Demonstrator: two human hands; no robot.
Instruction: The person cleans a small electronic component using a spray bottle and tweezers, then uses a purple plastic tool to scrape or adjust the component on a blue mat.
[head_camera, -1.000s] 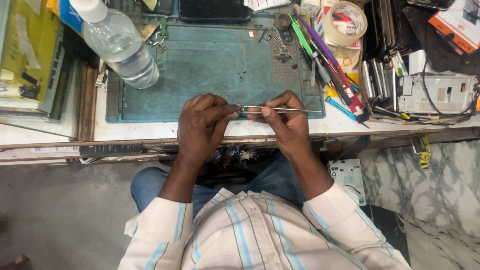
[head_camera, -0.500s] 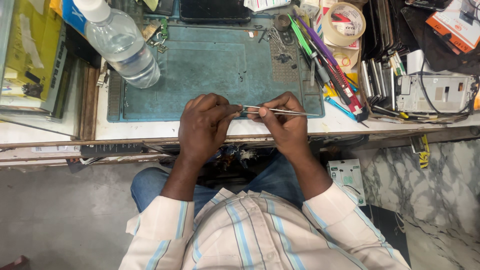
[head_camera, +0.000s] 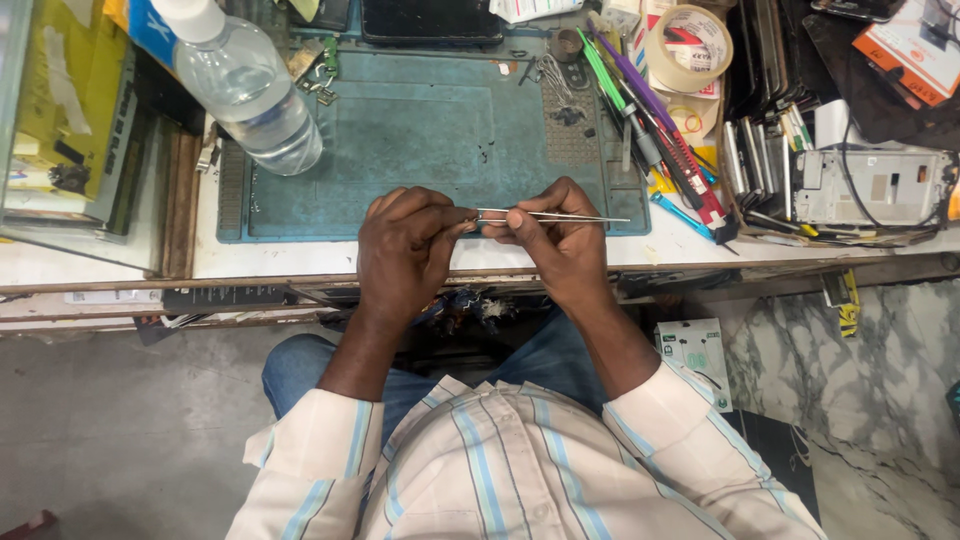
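Item: metal tweezers (head_camera: 550, 216), thin and silver, held above the near edge of the counter (head_camera: 700, 240), in front of the teal work mat (head_camera: 420, 140).

Grip, right hand (head_camera: 560, 245): fingers pinched together on the tweezers near their middle.

Grip, left hand (head_camera: 405, 250): fingers curled together at the tweezers' left end; whether a small part sits between them, I cannot tell, it is hidden.

Orientation: long axis runs level, left to right, parallel to the counter edge. One end meets my left fingertips; the other juts free past my right hand toward the bundle of pens and tools (head_camera: 660, 140).

Step in hand, as I judge it: fine work at the tweezer end. The next move calls for a steady, light pinch.

Nearby: clear water bottle (head_camera: 245, 85) far left on the mat; tape roll (head_camera: 688, 45) at the back.
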